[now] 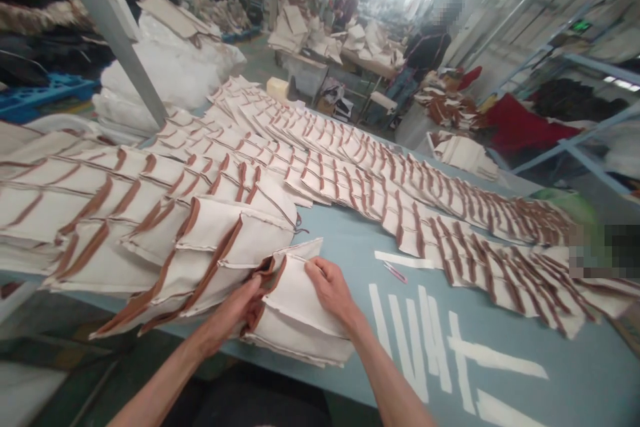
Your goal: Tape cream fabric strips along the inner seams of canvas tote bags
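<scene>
A small stack of cream canvas pieces with brown trim (300, 320) lies at the near edge of the blue table (350, 240). My left hand (239, 310) grips the stack's left side, fingers curled round the brown-edged fold. My right hand (327, 283) rests on top of the stack, its fingers pinching the upper right edge of the top piece. Just left of my hands a fanned pile of the same canvas pieces (165, 240) overlaps toward me.
Long overlapping rows of canvas pieces (400, 193) run across the table to the far right. White tape strips (425, 340) and a small pink tool (395, 272) lie right of my hands. A person (425, 53) stands at a far table. Metal racks flank both sides.
</scene>
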`<state>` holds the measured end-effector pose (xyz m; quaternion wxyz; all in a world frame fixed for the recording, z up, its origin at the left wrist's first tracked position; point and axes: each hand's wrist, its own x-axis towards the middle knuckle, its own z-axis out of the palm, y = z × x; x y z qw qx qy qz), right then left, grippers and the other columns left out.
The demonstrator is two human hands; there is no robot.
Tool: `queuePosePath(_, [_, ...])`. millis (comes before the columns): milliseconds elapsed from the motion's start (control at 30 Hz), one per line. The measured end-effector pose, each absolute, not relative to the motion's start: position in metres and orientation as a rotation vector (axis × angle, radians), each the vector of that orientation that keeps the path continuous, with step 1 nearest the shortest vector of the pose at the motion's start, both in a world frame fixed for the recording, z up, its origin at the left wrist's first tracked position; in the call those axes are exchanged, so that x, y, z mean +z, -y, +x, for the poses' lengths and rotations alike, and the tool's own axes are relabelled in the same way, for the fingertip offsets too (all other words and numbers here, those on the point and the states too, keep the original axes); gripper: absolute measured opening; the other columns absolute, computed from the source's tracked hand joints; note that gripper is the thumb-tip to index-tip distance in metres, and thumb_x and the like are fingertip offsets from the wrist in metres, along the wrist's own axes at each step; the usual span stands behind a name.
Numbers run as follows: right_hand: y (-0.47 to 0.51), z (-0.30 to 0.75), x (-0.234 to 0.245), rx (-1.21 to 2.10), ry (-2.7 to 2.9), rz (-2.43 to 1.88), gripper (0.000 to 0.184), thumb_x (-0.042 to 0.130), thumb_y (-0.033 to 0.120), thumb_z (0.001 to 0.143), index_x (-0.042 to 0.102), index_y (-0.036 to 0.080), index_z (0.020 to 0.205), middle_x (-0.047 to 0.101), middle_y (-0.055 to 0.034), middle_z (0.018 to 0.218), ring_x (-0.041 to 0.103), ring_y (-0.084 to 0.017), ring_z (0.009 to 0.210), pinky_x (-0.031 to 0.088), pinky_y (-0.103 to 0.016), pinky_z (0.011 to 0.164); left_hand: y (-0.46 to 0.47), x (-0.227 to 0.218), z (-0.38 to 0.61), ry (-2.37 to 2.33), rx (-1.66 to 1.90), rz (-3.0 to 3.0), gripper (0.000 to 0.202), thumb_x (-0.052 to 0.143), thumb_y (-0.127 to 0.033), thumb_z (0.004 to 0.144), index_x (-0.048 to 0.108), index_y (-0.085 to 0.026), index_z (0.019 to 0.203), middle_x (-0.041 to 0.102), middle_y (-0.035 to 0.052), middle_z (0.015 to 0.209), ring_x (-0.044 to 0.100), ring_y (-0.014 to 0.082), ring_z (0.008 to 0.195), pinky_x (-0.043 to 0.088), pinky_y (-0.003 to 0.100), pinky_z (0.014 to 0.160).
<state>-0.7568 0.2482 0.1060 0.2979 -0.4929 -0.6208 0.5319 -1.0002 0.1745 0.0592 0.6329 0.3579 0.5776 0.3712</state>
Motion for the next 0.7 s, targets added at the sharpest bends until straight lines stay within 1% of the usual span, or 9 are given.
queuePosePath(67, [-0.240,-0.747,0.112,1.442,1.699,-1.248,0.039,0.064,0.056,0.096,0.066,0.021,0.079,0.061,0.0012,0.074,0.051,-0.017,0.073,0.041,-0.028,0.071,-0.176,0.060,-0.997,-1.365,0.882,0.790,0.081,0.052,-0.084,0.095,0.075,-0.015,0.132,0.082,0.0176,0.122,0.077,0.0234,0.075,0.062,0.036,0.063])
queuePosePath(167, [-0.224,-0.724,0.119,1.522,1.714,-1.173,0.035,0.068,0.054,0.095,0.071,0.020,0.085,0.066,0.0000,0.079,0.055,-0.018,0.075,0.043,-0.029,0.073,-0.182,0.061,-0.992,-1.467,0.920,0.802,0.067,0.062,-0.073,0.099,0.071,-0.016,0.133,0.074,0.0170,0.141,0.077,0.0213,0.087,0.063,0.036,0.073])
queuePosePath(267, [-0.213,-0.700,0.122,1.591,1.660,-1.154,0.052,0.063,0.067,0.095,0.061,0.020,0.073,0.054,0.0018,0.068,0.046,-0.015,0.066,0.040,-0.027,0.063,-0.186,0.064,-0.982,-1.591,0.950,0.837,0.060,0.066,-0.066,0.100,0.068,-0.017,0.134,0.072,0.0159,0.142,0.076,0.0247,0.100,0.064,0.043,0.085])
queuePosePath(333, [-0.211,-0.686,0.125,1.603,1.610,-1.158,0.061,0.057,0.076,0.095,0.053,0.022,0.069,0.045,0.0033,0.064,0.038,-0.014,0.062,0.035,-0.026,0.058,-0.183,0.069,-0.970,-1.623,0.962,0.866,0.065,0.065,-0.073,0.097,0.071,-0.016,0.129,0.073,0.0173,0.140,0.075,0.0303,0.112,0.062,0.049,0.095])
queuePosePath(367, [-0.210,-0.680,0.127,1.601,1.588,-1.159,0.063,0.055,0.079,0.095,0.051,0.022,0.069,0.042,0.0037,0.065,0.036,-0.013,0.062,0.033,-0.026,0.057,-0.181,0.073,-0.963,-1.616,0.961,0.886,0.070,0.063,-0.079,0.094,0.073,-0.016,0.124,0.076,0.0180,0.137,0.075,0.0328,0.114,0.062,0.051,0.098])
queuePosePath(467, [-0.210,-0.670,0.134,1.582,1.546,-1.146,0.067,0.056,0.084,0.092,0.049,0.022,0.069,0.039,0.0040,0.066,0.034,-0.013,0.062,0.033,-0.026,0.057,-0.166,0.094,-0.940,-1.538,0.941,0.964,0.081,0.057,-0.091,0.086,0.080,-0.018,0.110,0.084,0.0173,0.119,0.079,0.0372,0.107,0.061,0.053,0.104])
queuePosePath(533, [-0.208,-0.667,0.139,1.555,1.530,-1.139,0.068,0.057,0.086,0.090,0.050,0.022,0.068,0.039,0.0039,0.065,0.034,-0.013,0.063,0.033,-0.026,0.058,-0.152,0.111,-0.925,-1.502,0.944,1.018,0.080,0.051,-0.089,0.091,0.082,-0.020,0.115,0.085,0.0154,0.120,0.079,0.0378,0.112,0.059,0.052,0.109])
queuePosePath(633, [-0.202,-0.663,0.145,1.484,1.500,-1.145,0.068,0.056,0.086,0.091,0.052,0.022,0.070,0.042,0.0036,0.065,0.035,-0.013,0.063,0.033,-0.026,0.058,-0.128,0.128,-0.908,-1.520,0.983,1.074,0.078,0.040,-0.082,0.100,0.079,-0.023,0.133,0.081,0.0134,0.133,0.073,0.0379,0.125,0.056,0.051,0.113])
queuePosePath(700, [-0.196,-0.659,0.150,1.429,1.479,-1.157,0.068,0.056,0.086,0.092,0.053,0.022,0.070,0.043,0.0037,0.064,0.036,-0.013,0.062,0.033,-0.026,0.057,-0.114,0.129,-0.900,-1.537,1.001,1.106,0.072,0.048,-0.080,0.099,0.081,-0.025,0.132,0.081,0.0122,0.136,0.071,0.0387,0.129,0.054,0.050,0.116])
